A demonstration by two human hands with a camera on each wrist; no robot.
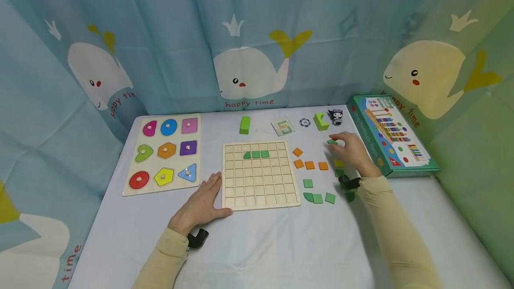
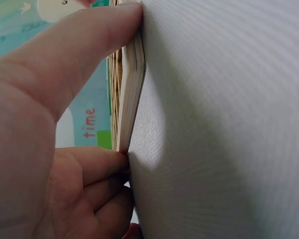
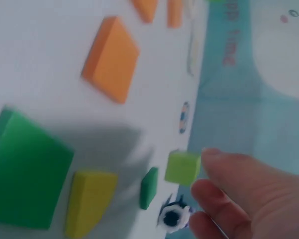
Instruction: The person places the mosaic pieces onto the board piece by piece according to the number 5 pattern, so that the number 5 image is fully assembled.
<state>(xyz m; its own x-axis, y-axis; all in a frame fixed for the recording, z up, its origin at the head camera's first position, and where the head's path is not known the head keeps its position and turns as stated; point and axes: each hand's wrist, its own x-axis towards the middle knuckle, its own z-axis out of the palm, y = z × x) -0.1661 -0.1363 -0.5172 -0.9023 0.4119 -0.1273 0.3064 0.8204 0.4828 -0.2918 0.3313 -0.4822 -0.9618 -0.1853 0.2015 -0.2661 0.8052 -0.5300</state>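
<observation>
My left hand (image 1: 201, 204) rests at the near left corner of a wooden grid board (image 1: 259, 191), its straight fingers along the left edge and its thumb by the front edge. In the left wrist view the thumb and fingertips touch the board's side (image 2: 134, 84). On the board lie a green quarter-round tile (image 1: 246, 155) and two green square tiles (image 1: 265, 154) in a row. Over the right of the table, my right hand (image 1: 351, 150) hovers with bent fingers near a small green tile (image 1: 331, 142). The right wrist view shows that tile (image 3: 149, 188) apart from the fingertips.
Several orange tiles (image 1: 309, 165) and green tiles (image 1: 308, 183) lie right of the board. A shape puzzle (image 1: 154, 164) is at left. Behind stand light green blocks (image 1: 245, 125), a pattern card (image 1: 283, 126), a round chip (image 1: 304, 122) and a figurine (image 1: 335, 117). A box (image 1: 395, 135) sits at right.
</observation>
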